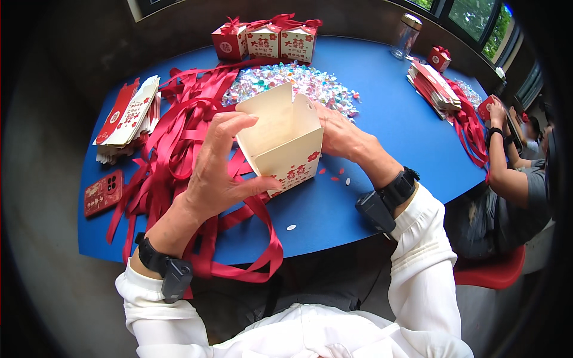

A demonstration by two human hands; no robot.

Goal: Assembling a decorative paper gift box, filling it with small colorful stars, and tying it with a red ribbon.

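A cream paper gift box [285, 140] with red flower prints stands open-topped over the blue table [394, 125]. My left hand [218, 170] grips its near left corner, thumb on the front face and fingers over the rim. My right hand [341, 136] presses against the box's right side wall. Just behind the box lies a heap of small shiny wrapped candies [310, 83]. A tangle of red ribbons [179, 137] spreads under and left of my left hand.
Three finished red-ribboned boxes [265, 39] stand at the far edge. Flat box blanks [128, 116] are stacked at left, a red phone [103, 192] near them. At right are more blanks [433, 86], a glass jar [406, 36] and a seated person's hands [496, 113].
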